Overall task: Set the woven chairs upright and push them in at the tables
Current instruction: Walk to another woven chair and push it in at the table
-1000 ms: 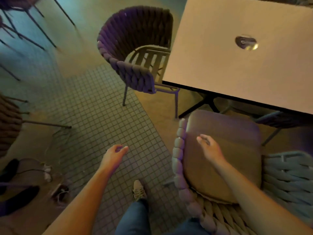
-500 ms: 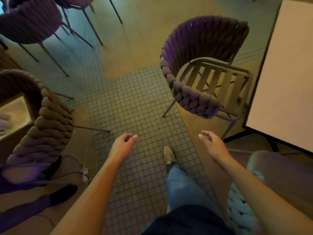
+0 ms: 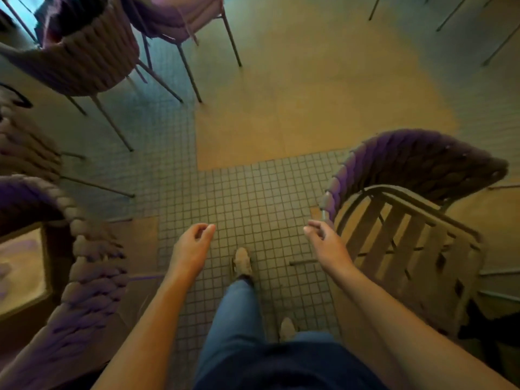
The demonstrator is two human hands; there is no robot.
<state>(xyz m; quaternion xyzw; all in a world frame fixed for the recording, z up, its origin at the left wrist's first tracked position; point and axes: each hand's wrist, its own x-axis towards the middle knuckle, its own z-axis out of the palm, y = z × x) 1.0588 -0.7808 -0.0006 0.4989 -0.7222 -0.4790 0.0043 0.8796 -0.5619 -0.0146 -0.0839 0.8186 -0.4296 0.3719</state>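
Observation:
A woven chair with a slatted seat (image 3: 408,220) stands upright at the right, its purple back curving away from me. My right hand (image 3: 326,243) hovers just left of its woven arm, fingers loosely curled and holding nothing. My left hand (image 3: 194,246) hangs over the tiled floor, also empty with curled fingers. Another woven chair (image 3: 84,271) sits at the lower left, close to my left forearm. Two more woven chairs (image 3: 84,57) stand at the top left on thin metal legs.
A strip of small square floor tiles (image 3: 253,198) runs between the chairs, with my feet and jeans on it. A tan floor patch (image 3: 309,94) lies ahead. Thin chair legs (image 3: 495,46) show at the top right. A light tabletop corner (image 3: 19,271) sits at the left edge.
My view has swung left and forward, away from the table and the cushioned chair. The slatted chair has slid to the right of the frame, and both hands stay empty.

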